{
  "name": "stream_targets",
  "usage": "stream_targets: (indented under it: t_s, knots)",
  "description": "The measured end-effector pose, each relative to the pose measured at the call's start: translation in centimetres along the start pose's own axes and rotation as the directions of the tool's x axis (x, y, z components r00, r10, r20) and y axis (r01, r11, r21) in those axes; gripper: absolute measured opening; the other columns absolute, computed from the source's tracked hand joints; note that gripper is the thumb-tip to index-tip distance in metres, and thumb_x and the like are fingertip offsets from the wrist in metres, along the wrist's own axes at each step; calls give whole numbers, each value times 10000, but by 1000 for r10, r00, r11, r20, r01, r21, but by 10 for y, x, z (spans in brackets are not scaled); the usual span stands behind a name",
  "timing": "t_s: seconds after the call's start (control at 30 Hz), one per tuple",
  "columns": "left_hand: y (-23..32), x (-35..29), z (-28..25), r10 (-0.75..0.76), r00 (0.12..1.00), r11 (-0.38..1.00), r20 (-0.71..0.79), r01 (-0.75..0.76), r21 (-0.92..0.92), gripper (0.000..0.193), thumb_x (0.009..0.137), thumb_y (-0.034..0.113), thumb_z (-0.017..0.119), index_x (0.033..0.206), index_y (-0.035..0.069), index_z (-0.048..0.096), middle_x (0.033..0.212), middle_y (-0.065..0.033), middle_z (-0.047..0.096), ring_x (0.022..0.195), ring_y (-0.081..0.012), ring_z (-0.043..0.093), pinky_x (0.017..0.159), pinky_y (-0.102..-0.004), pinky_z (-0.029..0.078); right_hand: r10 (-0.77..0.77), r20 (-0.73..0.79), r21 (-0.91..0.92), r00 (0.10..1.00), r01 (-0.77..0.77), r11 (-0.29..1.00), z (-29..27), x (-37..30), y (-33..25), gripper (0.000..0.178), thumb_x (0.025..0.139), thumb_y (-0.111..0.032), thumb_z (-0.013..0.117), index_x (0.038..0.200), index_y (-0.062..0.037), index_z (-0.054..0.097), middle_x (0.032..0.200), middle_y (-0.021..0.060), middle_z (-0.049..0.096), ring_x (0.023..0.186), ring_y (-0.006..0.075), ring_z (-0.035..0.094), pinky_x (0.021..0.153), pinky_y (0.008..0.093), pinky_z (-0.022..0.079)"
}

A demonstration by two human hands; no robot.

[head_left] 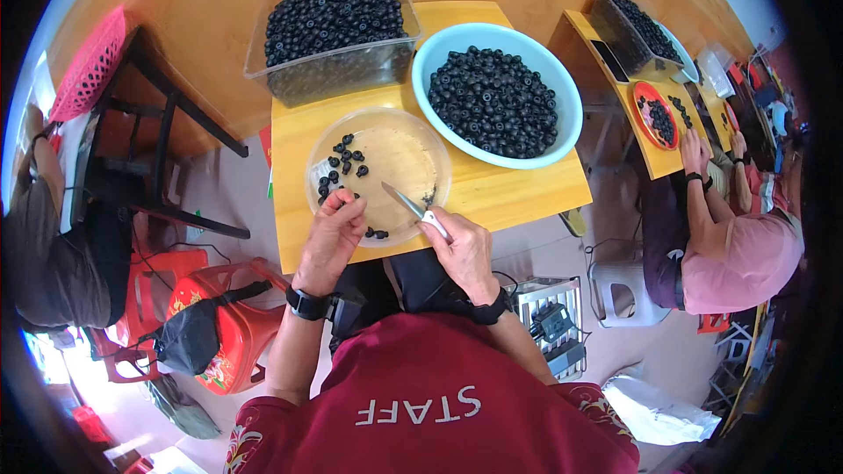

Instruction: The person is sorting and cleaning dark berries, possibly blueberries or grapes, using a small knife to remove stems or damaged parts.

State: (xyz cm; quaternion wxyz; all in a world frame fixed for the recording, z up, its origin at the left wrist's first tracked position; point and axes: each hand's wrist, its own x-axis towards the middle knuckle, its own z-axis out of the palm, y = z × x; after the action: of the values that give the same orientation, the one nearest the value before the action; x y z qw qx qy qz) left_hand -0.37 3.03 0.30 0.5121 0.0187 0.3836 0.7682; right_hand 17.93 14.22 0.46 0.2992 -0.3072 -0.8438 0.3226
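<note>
My left hand [329, 241] is closed in a pinch over the left side of a shallow, clear round dish [443, 171]. A bit of black shows at its fingertips, apparently one small black ring-shaped part, mostly hidden by the fingers. My right hand [464, 256] grips the white handle of a small knife [406, 202]. Its bare blade slants up and left over the dish, a little apart from my left fingertips. Loose black parts [346, 155] lie in the left half of the dish. Small dark scraps [429, 197] sit near its right rim, by the knife handle.
Behind the dish stand a clear plastic bin [329, 79] and a light-blue basin [572, 123], both heaped with black parts, on a yellow table [518, 202]. At right, other people work at a similar table [660, 158]. Red stools [250, 342] stand at left.
</note>
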Motion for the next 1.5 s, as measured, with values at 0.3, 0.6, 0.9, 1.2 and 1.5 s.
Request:
stream_targets:
  t_s: [0.3,0.6,0.9,1.2,1.5]
  knots:
    - [15,48,60,-3,993,969,116,-25,246,308,932,91,610,1200,-36,525,1174,-139,603,1129,-245,604,1002,-348,482,29,-47,17,998,-28,999,-9,-2,7,188,847,-206,697,980,-73,698,819,160,680,724,361,660,606,417,513]
    - [63,61,159,97,867,918,489,-268,294,417,964,110,559,1330,-52,441,1327,-195,536,1199,-250,574,989,-331,506,56,-20,3,998,-56,998,-13,-4,3,203,850,-214,694,981,-60,703,801,178,678,714,363,664,600,424,513]
    - [65,20,12,59,961,520,271,-261,813,244,900,85,631,1120,-18,638,1084,-74,674,967,-141,650,869,-271,510,36,-66,31,997,-34,999,-9,4,11,220,839,-195,711,998,-44,693,834,181,677,738,360,669,627,401,520]
    - [16,10,-22,71,942,52,329,-333,942,222,772,43,714,988,-3,690,850,-119,688,762,-198,664,719,-300,530,28,-35,56,999,-26,998,-3,10,5,218,837,-169,720,1021,-54,692,812,173,675,713,337,671,612,377,514]
    - [-4,10,-11,-187,887,-162,423,-452,877,208,794,224,692,877,33,678,848,-124,656,867,-311,607,774,-403,470,34,3,35,999,-34,999,0,7,-1,198,850,-219,705,974,-64,689,796,165,671,706,342,664,609,392,512]
